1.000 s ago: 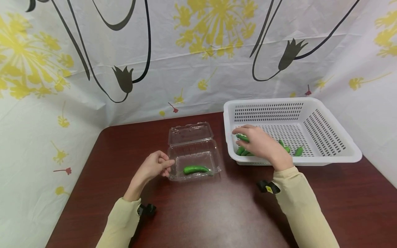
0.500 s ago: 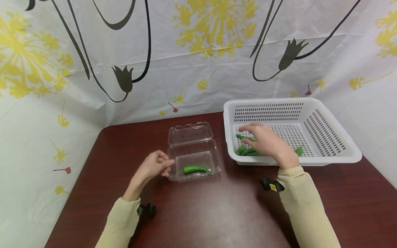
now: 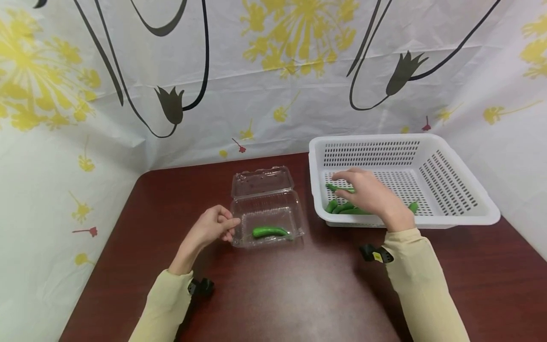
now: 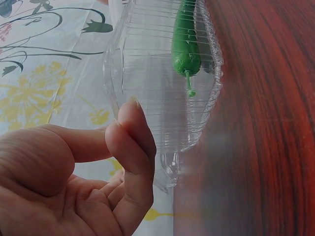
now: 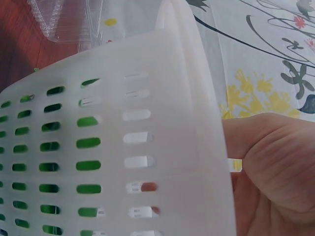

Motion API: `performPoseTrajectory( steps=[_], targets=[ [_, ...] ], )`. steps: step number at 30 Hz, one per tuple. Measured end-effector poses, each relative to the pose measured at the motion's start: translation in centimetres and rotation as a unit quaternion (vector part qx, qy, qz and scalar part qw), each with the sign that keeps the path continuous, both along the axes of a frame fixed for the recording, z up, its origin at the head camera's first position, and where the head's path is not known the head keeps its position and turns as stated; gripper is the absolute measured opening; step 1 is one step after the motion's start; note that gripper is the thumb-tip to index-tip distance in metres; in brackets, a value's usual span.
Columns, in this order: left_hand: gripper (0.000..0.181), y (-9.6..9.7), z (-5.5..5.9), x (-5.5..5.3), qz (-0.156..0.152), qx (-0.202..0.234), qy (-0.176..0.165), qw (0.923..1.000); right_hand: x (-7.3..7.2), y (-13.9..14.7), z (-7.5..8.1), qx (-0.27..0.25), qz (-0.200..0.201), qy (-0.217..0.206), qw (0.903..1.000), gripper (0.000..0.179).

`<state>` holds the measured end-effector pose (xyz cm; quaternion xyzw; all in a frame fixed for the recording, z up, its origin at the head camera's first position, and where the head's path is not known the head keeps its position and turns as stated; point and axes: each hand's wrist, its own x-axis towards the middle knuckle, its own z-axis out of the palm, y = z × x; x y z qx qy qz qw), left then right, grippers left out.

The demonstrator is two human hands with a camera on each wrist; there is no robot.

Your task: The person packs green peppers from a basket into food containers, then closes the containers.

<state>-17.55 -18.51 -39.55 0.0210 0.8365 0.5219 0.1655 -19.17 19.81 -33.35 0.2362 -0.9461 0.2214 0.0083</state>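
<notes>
My left hand (image 3: 215, 226) pinches the left edge of a clear plastic clamshell box (image 3: 265, 216) between thumb and fingertips. The box's lid is folded back, and one green chili pepper (image 3: 270, 232) lies along its near side. In the left wrist view the pepper (image 4: 186, 51) shows its stem end through the ribbed plastic. My right hand (image 3: 367, 192) hovers inside the white basket (image 3: 457, 219), thumb and index finger apart over a green chili pepper (image 3: 333, 187). The basket wall (image 5: 182, 147) hides its fingers in the right wrist view.
Several more green chili peppers (image 3: 342, 208) lie along the basket's near side, partly hidden by the right hand and forearm. A dark red wooden table (image 3: 273, 294) carries everything. White patterned sheeting (image 3: 256, 95) stands behind and at both sides.
My right hand has shifted slightly right within the basket, while the chili pepper by its fingers stays in place. My left hand and the box have held still.
</notes>
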Motion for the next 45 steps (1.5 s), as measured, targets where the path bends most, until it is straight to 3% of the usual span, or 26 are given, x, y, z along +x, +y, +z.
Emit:
performPoseTrajectory(
  steps=[26, 37, 45],
  targets=[
    [0.025, 0.0, 0.1, 0.2, 0.003, -0.003, -0.003, 1.0, -0.3, 1.7, -1.1, 0.063, -0.032, -0.124, 0.9898, 0.049],
    [0.024, 0.0, 0.0, 0.1, 0.002, -0.002, -0.001, 1.0, -0.5, 2.2, -1.2, 0.057, -0.022, -0.157, 0.9856, 0.048],
    [0.024, 0.0, 0.1, 0.2, 0.0, 0.001, 0.0, 1.0, -0.5, 2.5, -1.1, 0.059, -0.005, -0.165, 0.9846, 0.034]
  ],
)
